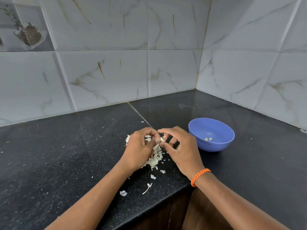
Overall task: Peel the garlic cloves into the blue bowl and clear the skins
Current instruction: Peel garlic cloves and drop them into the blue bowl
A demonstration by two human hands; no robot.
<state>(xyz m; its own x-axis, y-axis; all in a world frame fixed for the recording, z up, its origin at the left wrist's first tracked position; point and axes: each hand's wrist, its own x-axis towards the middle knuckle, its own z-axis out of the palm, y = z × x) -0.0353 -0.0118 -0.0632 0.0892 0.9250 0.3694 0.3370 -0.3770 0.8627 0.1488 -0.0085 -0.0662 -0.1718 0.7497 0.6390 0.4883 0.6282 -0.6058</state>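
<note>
Where the two tiled walls (174, 67) meet in a corner at the back, the black table (58, 155) runs out in an L, and its front edge steps inward between the forearms, above a brown cabinet front (182, 213). Open surface lies to the left of the hands and to the right of and behind the bowl (214, 145). The bowl stands just right of the right hand (182, 150), apart from it and well clear of the right wall; a couple of pale peeled cloves (208, 139) lie in its bottom.

Both hands meet above the table, close to its inner edge. The left hand (141, 150) has its fingers curled and pinches a clove (162, 139) between thumb and fingertips. The right hand's thumb and forefinger close on the same clove from the other side, its other fingers bent loosely beneath. An orange band (200, 177) circles the right wrist.

Skins (155, 157) lie heaped under and between the hands, with loose scraps (123, 193) scattered toward the front edge.
</note>
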